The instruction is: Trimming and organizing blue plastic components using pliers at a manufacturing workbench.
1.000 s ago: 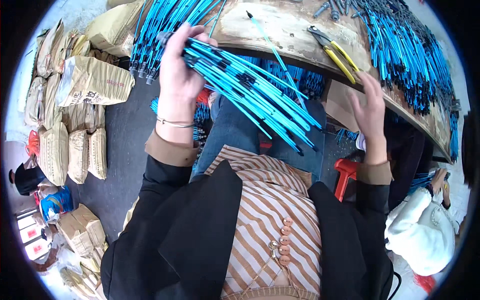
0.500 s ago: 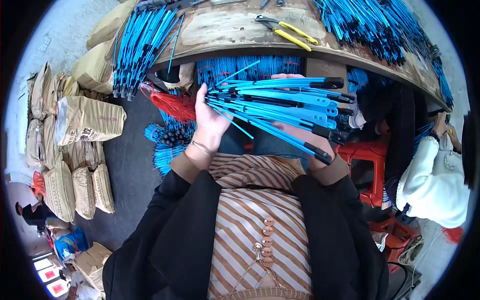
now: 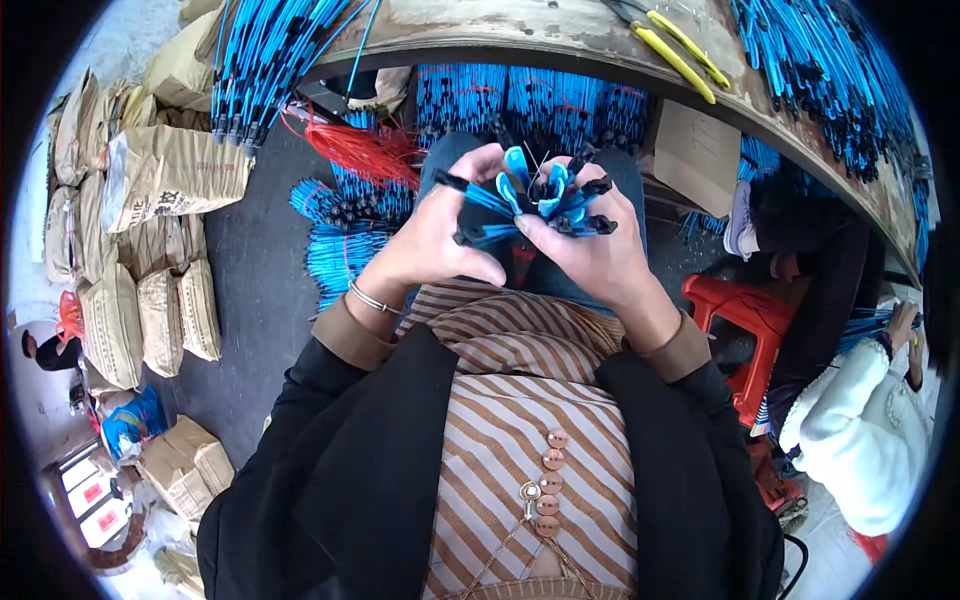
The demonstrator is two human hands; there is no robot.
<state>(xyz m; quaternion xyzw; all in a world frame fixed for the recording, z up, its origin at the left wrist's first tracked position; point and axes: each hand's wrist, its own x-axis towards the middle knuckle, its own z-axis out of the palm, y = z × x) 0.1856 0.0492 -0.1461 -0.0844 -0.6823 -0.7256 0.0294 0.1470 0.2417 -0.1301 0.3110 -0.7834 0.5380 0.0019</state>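
A bundle of thin blue rods (image 3: 484,197) with black end pieces stands on end in front of my lap, its tips fanned out toward me. Wider flat blue strips (image 3: 514,166) and a fine pale wire show among the tips. My right hand (image 3: 600,240) grips the bundle from the right, thumb pressed across its near side. On the left, my left hand (image 3: 425,235) is cupped round the fanned rods, its thumb held well away from its curved fingers. The lower ends of the bundle are hidden below the tips and hands.
A wooden bench (image 3: 480,32) curves across the far side, bearing yellow-handled pliers (image 3: 680,55) and loose blue rods (image 3: 830,90). Tied blue bundles (image 3: 345,260) and red strands (image 3: 362,150) lie left. Sacks (image 3: 180,180) line the left; a red stool (image 3: 745,320) and a co-worker's white sleeve (image 3: 840,400) are right.
The bundle has swung from lying sideways to standing with its black tips toward me. My right hand has come round to its near side. The view has shifted right.
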